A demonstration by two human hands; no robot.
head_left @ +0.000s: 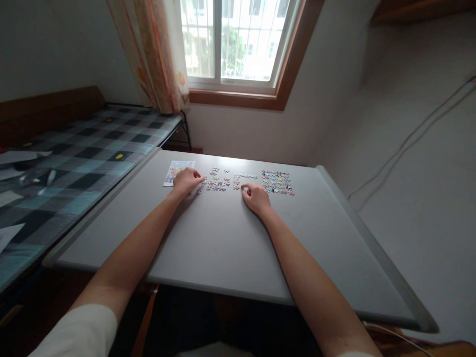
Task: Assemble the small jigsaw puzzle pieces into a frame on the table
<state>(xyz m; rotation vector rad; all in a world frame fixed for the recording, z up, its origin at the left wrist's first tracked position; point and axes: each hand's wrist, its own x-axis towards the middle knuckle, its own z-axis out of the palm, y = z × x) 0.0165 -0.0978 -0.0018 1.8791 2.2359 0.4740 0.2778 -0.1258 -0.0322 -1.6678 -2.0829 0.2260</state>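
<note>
Head: two hands (188,179) (256,198), three puzzle clusters (277,182)

Reaching well forward with bare left forearm (137,243) and bare right forearm (297,267) nearly straight, left hand (187,179) resting palm-down with fingers loosely curled and pointing right, right hand (256,197) knuckles-up in a loose curl, fingertips down, near each other but apart, honestly can't tell if either's pinching anything.
</note>
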